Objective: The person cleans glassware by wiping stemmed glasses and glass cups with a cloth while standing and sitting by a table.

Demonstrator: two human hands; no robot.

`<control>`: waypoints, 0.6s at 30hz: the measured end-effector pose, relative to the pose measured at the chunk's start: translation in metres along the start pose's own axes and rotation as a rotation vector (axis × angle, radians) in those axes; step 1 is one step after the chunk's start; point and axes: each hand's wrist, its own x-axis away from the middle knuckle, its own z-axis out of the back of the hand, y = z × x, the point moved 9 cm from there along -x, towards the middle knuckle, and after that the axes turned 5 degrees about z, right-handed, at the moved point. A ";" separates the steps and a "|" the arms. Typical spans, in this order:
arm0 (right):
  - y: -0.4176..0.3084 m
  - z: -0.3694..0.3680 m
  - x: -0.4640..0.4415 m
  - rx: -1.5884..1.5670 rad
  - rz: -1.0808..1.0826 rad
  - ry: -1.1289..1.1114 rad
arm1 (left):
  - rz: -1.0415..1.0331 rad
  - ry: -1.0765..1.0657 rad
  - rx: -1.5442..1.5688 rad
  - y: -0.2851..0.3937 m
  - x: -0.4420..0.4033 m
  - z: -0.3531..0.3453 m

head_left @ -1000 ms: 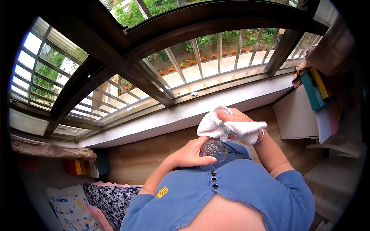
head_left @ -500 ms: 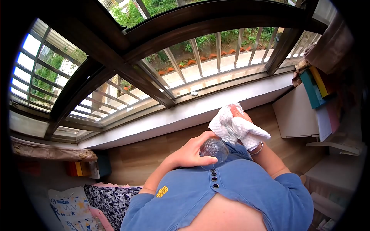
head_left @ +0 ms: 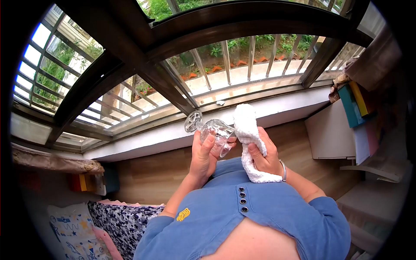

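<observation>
A clear glass goblet lies tilted in my left hand, fingers wrapped round its bowl. Its round foot points up and left, toward the window, while the rim faces down and right. My right hand is closed on a white fluffy cloth. One end of the cloth stands up beside the goblet's bowl; the other hangs down over the front of my blue shirt. Cloth and glass are very close, and I cannot tell whether they touch.
In front runs a white window sill below dark-framed windows with bars outside. A small white object lies on the window ledge. At right stands a white cabinet with colourful books. A patterned bed cover is at lower left.
My left hand has raised the goblet toward the window and turned it, foot now up and left. The cloth has moved down and left in my right hand, out of its earlier bunched shape.
</observation>
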 end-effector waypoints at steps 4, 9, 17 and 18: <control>0.008 -0.019 0.004 -0.187 -0.085 -0.112 | -0.111 0.053 -0.001 0.004 0.003 0.010; 0.017 -0.060 0.015 -0.612 -0.371 -0.331 | -0.065 -0.056 -0.237 -0.010 0.009 -0.001; 0.018 -0.060 0.005 -0.671 -0.453 -0.366 | -0.119 -0.096 -0.312 -0.001 0.008 -0.003; 0.023 -0.059 0.010 -0.867 -0.584 -0.342 | -0.172 -0.121 -0.334 0.006 0.008 -0.007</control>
